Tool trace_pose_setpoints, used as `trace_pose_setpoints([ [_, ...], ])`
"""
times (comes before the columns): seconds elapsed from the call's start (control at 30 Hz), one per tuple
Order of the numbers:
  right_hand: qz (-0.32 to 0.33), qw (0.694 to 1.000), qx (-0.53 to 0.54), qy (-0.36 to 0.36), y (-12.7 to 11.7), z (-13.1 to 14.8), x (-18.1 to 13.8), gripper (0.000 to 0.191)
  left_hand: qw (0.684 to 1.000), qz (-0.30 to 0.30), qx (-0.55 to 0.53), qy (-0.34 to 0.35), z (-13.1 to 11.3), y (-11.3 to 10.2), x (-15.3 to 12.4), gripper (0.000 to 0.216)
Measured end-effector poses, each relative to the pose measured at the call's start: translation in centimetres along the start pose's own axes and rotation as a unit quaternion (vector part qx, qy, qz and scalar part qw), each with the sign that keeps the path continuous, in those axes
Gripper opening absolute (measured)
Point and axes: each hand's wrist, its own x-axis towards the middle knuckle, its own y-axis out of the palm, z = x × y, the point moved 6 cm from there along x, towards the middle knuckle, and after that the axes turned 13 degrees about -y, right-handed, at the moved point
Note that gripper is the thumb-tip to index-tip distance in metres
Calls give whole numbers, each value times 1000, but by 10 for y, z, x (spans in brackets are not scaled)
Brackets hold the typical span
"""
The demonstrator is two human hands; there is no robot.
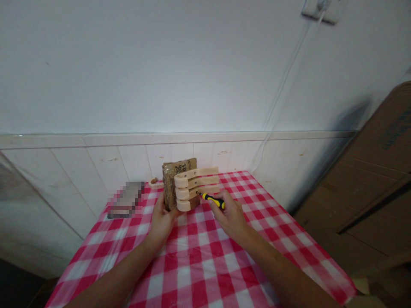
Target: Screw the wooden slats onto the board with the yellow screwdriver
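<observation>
A pale wooden piece (192, 186) with several stacked arms that end in round loops stands upright on the red-and-white checked tablecloth (199, 265). Behind it stands a brown cardboard packet (175, 169). My left hand (163, 218) grips the lower left side of the wooden piece and the packet. My right hand (229, 214) is closed on a yellow-and-black screwdriver (213, 199). The screwdriver's tip touches the wooden piece at its middle arms.
A dark flat object (126, 203), partly blurred out, lies at the table's far left. A small wooden loop (154, 183) lies behind the packet. The white panelled wall (96, 158) runs behind the table. Brown cardboard boxes (375, 179) stand at the right.
</observation>
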Motion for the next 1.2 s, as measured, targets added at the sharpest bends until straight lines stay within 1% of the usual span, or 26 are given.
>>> trace_pose_setpoints([
  [0.2, 3, 1000, -8, 7, 1, -1, 0, 13, 1000, 3, -26, -2, -6, 4, -3, 72],
  [0.3, -17, 1000, -18, -15, -2, 2, -1, 12, 999, -1, -32, -9, -5, 3, -2, 68],
  [0.33, -40, 999, -25, -24, -6, 3, -2, 12, 999, -3, -36, -13, -4, 2, -1, 67],
  [0.4, -122, 991, -44, -24, -22, 1, -2, 12, 998, -12, -57, -28, 0, -2, 1, 64],
  [0.47, -223, 972, -71, 10, -41, -7, -3, 15, 994, -22, -95, -53, 5, -6, 4, 60],
  [0.5, -257, 962, -85, 35, -48, -14, -4, 17, 990, -26, -117, -68, 6, -7, 5, 57],
  [0.53, -263, 958, -95, 58, -51, -23, -4, 19, 987, -30, -138, -81, 7, -8, 6, 54],
  [0.57, -240, 962, -104, 79, -50, -32, -2, 20, 983, -33, -156, -93, 6, -9, 7, 51],
  [0.6, -190, 970, -113, 100, -45, -42, 0, 19, 979, -34, -170, -105, 5, -9, 7, 47],
  [0.67, -55, 982, -130, 122, -27, -58, 1, 13, 973, -28, -191, -129, 3, -7, 7, 45],
  [0.73, -9, 983, -133, 125, -14, -65, -3, 8, 964, -3, -214, -159, 3, -2, 6, 47],
  [0.8, 39, 980, -147, 129, -2, -66, -6, 9, 951, 29, -243, -188, 5, 3, 5, 50],
  [0.93, 177, 951, -219, 128, 18, -58, -12, 11, 924, 88, -283, -240, 12, 9, 5, 57],
  [1.03, 226, 935, -241, 126, 23, -54, -14, 14, 910, 100, -299, -269, 14, 10, 4, 58],
  [1.2, 250, 925, -253, 131, 24, -54, -13, 16, 893, 68, -318, -310, 7, 13, -2, 58],
])
